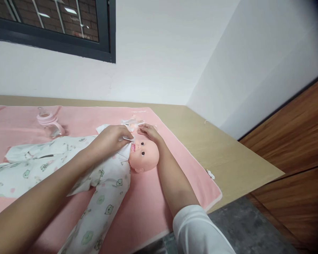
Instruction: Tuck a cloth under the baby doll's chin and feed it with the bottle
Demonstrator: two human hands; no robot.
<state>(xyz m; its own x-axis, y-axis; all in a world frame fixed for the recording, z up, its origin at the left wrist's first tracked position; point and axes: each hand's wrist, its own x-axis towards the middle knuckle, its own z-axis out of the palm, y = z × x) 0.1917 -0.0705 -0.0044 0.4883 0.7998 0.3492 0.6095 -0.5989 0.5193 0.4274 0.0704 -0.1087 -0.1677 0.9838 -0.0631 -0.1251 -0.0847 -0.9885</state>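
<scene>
Nothing can be read for certain: the pale lettering on the pink blanket, toward ten o'clock from mid-view, and the print on the clear packet, toward nine o'clock, are too small.

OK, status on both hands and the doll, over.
Left hand pinches white cloth by mouth of doll. Right hand open, near clear packet. Doll face up on pink blanket. Bottle clear of both hands.
</scene>
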